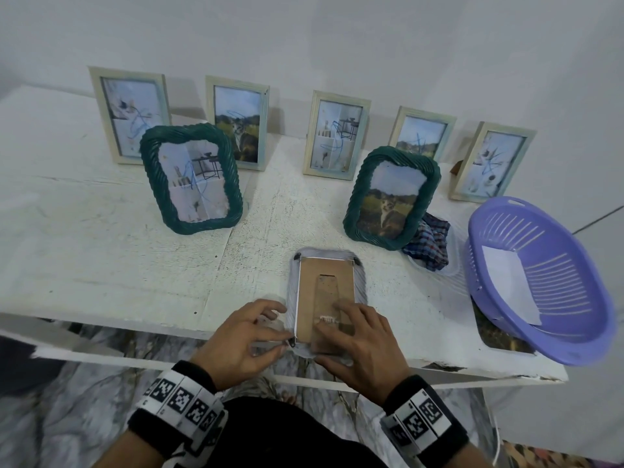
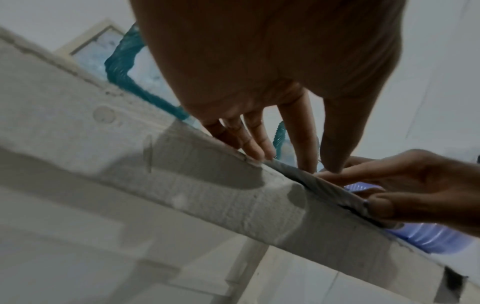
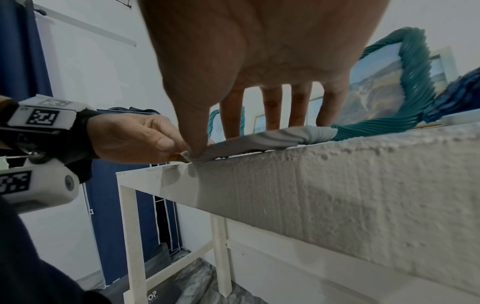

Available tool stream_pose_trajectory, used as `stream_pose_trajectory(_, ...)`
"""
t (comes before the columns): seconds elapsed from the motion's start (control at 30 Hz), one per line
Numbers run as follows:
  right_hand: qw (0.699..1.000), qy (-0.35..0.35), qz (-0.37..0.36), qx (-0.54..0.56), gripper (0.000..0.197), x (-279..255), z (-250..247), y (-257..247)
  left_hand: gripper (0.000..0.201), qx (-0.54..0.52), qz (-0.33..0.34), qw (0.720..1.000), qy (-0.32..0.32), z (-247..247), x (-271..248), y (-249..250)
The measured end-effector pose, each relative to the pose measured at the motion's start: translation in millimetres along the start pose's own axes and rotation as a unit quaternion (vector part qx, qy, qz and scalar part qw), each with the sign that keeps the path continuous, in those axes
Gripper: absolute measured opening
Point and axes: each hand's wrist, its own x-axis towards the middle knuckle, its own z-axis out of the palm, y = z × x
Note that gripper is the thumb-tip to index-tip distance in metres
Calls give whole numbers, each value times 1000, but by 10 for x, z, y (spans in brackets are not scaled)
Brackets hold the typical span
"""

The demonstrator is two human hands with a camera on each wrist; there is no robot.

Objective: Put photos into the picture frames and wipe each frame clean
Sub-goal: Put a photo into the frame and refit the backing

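A grey twisted-rim picture frame [image 1: 361, 282] lies face down at the table's front edge, its brown backing board [image 1: 324, 275] and folded stand facing up. My left hand [image 1: 280, 346] pinches the small black clip at the frame's near-left corner between index finger and thumb. My right hand [image 1: 351, 332] presses straight, spread fingers on the backing, thumb at the near edge. The left wrist view shows my left hand [image 2: 285, 144] at the grey frame [image 2: 324, 189]. The right wrist view shows my right hand [image 3: 259, 102] on the grey frame [image 3: 272, 139]. No photo shows inside it.
Two green twisted frames [image 1: 190, 179] [image 1: 391, 197] with photos stand mid-table. Several pale wooden frames [image 1: 130, 113] line the wall. A purple basket [image 1: 540, 278] holding white paper sits right, over a loose photo [image 1: 499, 336]. A checked cloth [image 1: 430, 244] lies beside it.
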Motion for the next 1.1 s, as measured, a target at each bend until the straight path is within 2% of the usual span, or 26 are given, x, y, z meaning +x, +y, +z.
stream_pose_trajectory(0.13,1000,2,-3,2,48,-7,15,8,35,-15,-18,1000,-20,34,-25,-15)
stream_pose_trajectory(0.27,1000,4,-4,6,47,-5,11,17,27,-48,-27,999,0,19,-24,11)
stream_pose_trajectory(0.47,1000,2,-9,2,49,-12,-5,15,27,-22,-35,999,-7,37,-29,31)
stream_pose_trajectory(0.67,1000,2,-15,15,50,-5,-37,20,26,-41,-48,998,21,20,19,42)
stream_pose_trajectory(0.8,994,53,4,99,54,86,-210,28,27,52,-19,996,65,-43,245,98)
stream_pose_trajectory(0.87,990,82,35,108,56,215,-287,106,32,114,11,992,48,-67,424,144)
stream_pose_trajectory(0.93,988,82,78,102,59,368,-316,240,40,165,23,986,3,-78,604,197)
stream_pose_trajectory(1.03,989,28,128,73,71,556,-302,447,54,238,6,968,-73,-61,806,283)
stream_pose_trajectory(1.1,987,-19,144,67,65,625,-307,504,60,261,-4,960,-97,-51,854,311)
